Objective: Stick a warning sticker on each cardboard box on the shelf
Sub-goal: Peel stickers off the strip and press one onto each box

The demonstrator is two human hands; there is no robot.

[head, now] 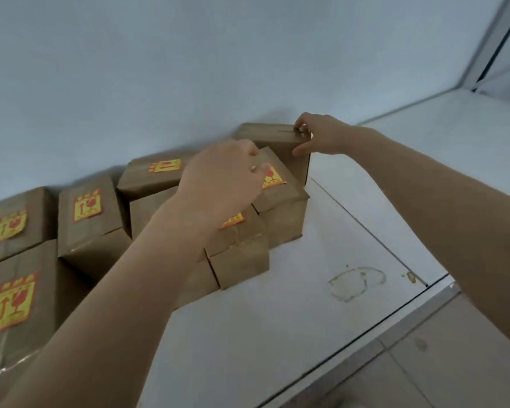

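Gripping the far box (pixel 265 135) at its right end, the right hand (pixel 321 136) pinches top and side. This box, unstickered on its visible top, lies lengthwise left-right on the shelf (pixel 365 207). The left hand (pixel 221 184) curls just near of it; whether it holds anything I cannot tell.

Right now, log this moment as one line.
right hand: grips corner of back box, no sticker visible | left hand: on stickered box, grip unclear | status: labelling unfinished
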